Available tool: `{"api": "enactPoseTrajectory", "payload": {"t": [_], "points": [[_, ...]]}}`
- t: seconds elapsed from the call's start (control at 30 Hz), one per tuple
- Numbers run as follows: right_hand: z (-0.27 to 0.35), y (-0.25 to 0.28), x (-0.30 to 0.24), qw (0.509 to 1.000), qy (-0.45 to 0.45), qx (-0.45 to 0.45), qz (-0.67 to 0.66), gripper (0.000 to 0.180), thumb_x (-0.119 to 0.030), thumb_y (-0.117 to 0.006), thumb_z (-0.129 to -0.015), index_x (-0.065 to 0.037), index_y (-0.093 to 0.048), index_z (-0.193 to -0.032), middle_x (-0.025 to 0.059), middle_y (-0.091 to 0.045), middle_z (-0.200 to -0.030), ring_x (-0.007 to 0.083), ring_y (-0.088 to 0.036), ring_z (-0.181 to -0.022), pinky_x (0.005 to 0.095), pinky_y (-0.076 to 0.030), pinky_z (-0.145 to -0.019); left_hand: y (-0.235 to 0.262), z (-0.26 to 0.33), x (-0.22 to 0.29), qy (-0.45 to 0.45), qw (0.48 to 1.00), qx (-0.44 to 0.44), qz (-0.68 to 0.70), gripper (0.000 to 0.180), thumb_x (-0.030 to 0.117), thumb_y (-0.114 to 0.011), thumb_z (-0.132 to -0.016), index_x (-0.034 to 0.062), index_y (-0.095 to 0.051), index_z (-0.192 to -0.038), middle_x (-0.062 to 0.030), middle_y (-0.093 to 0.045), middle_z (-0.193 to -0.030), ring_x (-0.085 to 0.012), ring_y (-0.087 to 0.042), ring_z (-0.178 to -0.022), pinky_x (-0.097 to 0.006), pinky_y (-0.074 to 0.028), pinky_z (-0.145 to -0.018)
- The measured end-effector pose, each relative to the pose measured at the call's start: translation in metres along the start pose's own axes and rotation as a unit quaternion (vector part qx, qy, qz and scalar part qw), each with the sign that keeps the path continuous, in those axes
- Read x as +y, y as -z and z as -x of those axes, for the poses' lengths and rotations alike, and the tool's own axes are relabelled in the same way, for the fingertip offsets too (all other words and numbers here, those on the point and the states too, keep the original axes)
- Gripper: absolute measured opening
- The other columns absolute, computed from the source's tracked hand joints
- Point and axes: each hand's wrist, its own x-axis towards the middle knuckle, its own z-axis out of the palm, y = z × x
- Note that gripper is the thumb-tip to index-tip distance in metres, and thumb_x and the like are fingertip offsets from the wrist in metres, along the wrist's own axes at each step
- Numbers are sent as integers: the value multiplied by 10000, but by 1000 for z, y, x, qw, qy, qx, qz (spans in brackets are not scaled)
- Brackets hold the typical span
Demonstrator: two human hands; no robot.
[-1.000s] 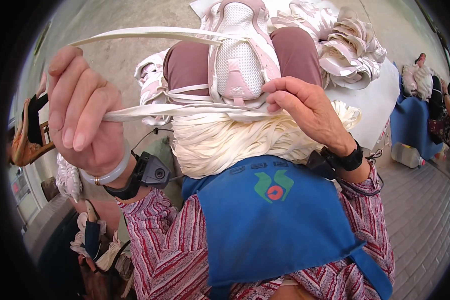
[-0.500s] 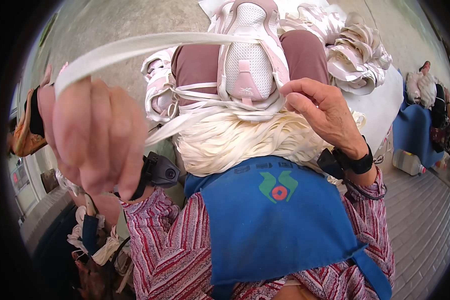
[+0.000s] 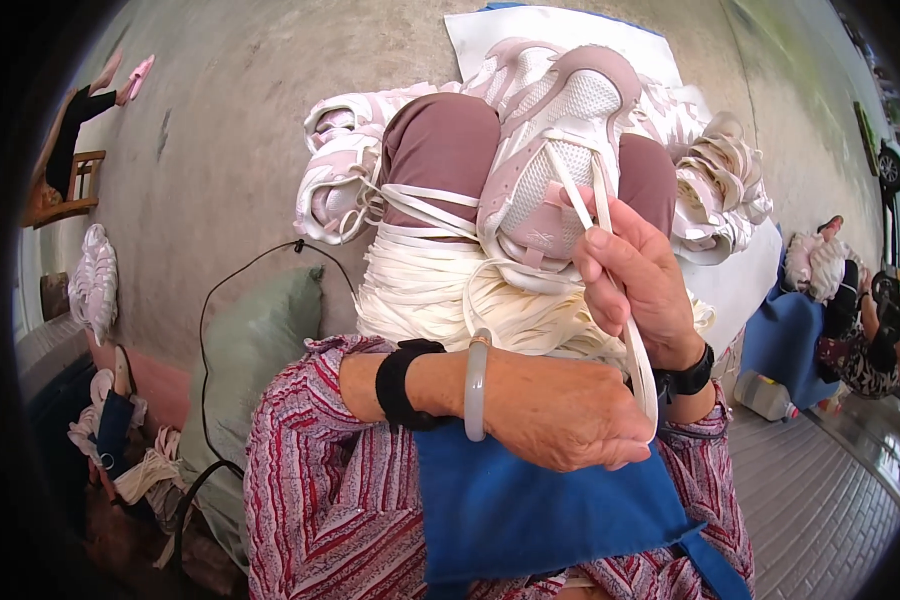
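Observation:
A white mesh shoe upper with pink trim (image 3: 550, 205) rests between my knees, its tongue facing me. Two strands of a flat white shoelace (image 3: 602, 195) come out of it. My right hand (image 3: 645, 275) pinches these strands close beside the tongue. Below it, my left hand (image 3: 580, 415) is crossed over to the right in front of my apron. Its fingers are closed at the lower loop of the lace, with the fingertips mostly hidden. Across my lap lies a thick bundle of cream shoelaces (image 3: 420, 290).
More white and pink shoe uppers lie left (image 3: 335, 190) and right (image 3: 720, 190) of my knees. A green cushion (image 3: 260, 350) with a black cable is at my left. On the right are a plastic jug (image 3: 765, 396) and a person (image 3: 870, 330).
My left hand has swung from the far left across to the right, bringing the lace down. My right hand now pinches the lace, and the shoe upper has tilted to the right.

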Motion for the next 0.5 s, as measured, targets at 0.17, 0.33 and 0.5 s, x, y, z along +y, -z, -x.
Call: {"api": "enactPoseTrajectory", "payload": {"t": [0.17, 0.33, 0.5], "points": [[-12, -1, 20, 871, 127, 178, 440, 302, -118, -505, -959, 5, -544, -1231, 9, -557, -703, 41, -508, -599, 205, -426, -540, 22, 30, 1, 57, 958, 152, -238, 251, 261, -606, -894, 35, -534, -812, -121, -545, -738, -317, -553, -663, -390, -442, -585], [-19, 17, 24, 841, 182, 162, 484, 267, -90, -506, -955, 34, -565, -1184, -7, -538, -648, 40, -483, -578, 207, -399, -525, 59, 60, -31, 187, 791, 478, -334, 233, 159, -689, -837, 28, -497, -843, -75, -497, -681, -192, -514, -595, -322, -431, -555], [-33, 26, 26, 845, 195, 158, 472, 184, -77, -500, -949, 42, -601, -1047, -14, -537, -615, 32, -482, -567, 207, -393, -508, 66, 63, -52, 226, 830, 420, -289, 305, 166, -712, -822, 32, -437, -817, -62, -463, -658, -160, -449, -565, -306, -406, -526]]}}
